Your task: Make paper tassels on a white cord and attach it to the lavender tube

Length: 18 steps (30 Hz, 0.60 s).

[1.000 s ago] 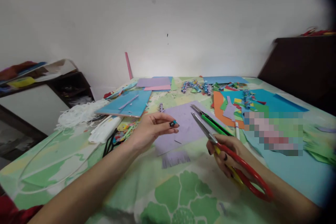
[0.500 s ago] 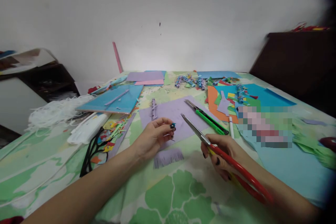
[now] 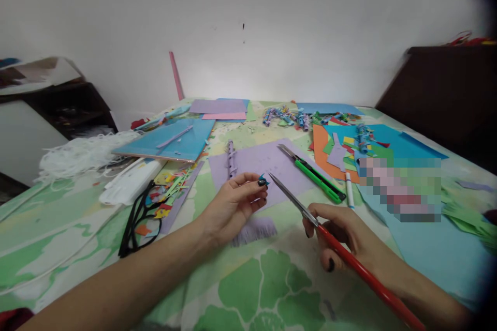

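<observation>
Between its thumb and fingertips, my left hand [image 3: 236, 204] pinches a small blue paper piece [image 3: 263, 179] with pointed ends. My right hand [image 3: 337, 232] grips red-handled scissors [image 3: 326, 232], whose closed-looking blades point at that piece, their tips close beside it. Beneath the hands lies a lilac paper sheet [image 3: 267, 160]. On it rest a rolled lilac paper tube [image 3: 231, 160] with dark spots and a green box cutter [image 3: 318, 178] with its blade out. A fringed lilac paper strip [image 3: 256, 231] lies just below my left hand, partly covered by it.
Black-framed glasses [image 3: 137, 225] and paper scraps [image 3: 166, 199] lie left, near a blue pad [image 3: 171, 139] and white string [image 3: 81, 152]. Rightward are a white marker [image 3: 349, 191], orange paper [image 3: 320, 152] and light-blue paper [image 3: 419, 243]. Fringed paper rolls [image 3: 285, 116] sit at the back.
The blue piece shows more between my left fingertips, and the scissor tips are now nearer to it. The scissors have turned in my right hand. The whole view has shifted slightly.
</observation>
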### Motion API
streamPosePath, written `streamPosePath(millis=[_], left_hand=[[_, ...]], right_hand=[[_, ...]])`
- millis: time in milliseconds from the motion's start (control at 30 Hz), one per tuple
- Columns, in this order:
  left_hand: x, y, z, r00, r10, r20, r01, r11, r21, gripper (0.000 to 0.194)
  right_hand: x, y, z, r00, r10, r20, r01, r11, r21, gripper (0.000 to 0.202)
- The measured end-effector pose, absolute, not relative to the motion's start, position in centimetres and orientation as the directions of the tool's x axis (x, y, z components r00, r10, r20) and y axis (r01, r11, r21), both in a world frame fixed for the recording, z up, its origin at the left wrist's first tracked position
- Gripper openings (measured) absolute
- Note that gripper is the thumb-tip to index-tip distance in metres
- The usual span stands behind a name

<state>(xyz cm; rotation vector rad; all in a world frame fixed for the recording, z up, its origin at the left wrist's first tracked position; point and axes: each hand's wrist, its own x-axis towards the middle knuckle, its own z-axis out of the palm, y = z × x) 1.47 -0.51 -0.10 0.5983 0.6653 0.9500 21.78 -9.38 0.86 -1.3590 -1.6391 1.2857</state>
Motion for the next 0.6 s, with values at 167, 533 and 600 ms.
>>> streamPosePath(millis=[167,533,600], left_hand=[[1.15,-0.52,0.04,0.444,0.864,-0.237,-0.498,0.458,0.737,0.018],[0.66,-1.09,0.25,0.381,0.902,-0.204,-0.388,0.356,0.850,0.014],[0.72,-1.18,0.20,0.368,0.909,-0.195,-0.365,0.334,0.869,0.013]], right_hand=[[21.73,-9.48,1.30,-0.238,0.968,-0.077,0.483,0.049,-0.874,0.028],[21.91,-9.16,1.69,-0.316,0.946,0.072,0.735,0.292,-0.612,0.035],[21.84,-9.21,1.65,-0.315,0.946,0.073,0.748,0.295,-0.594,0.034]])
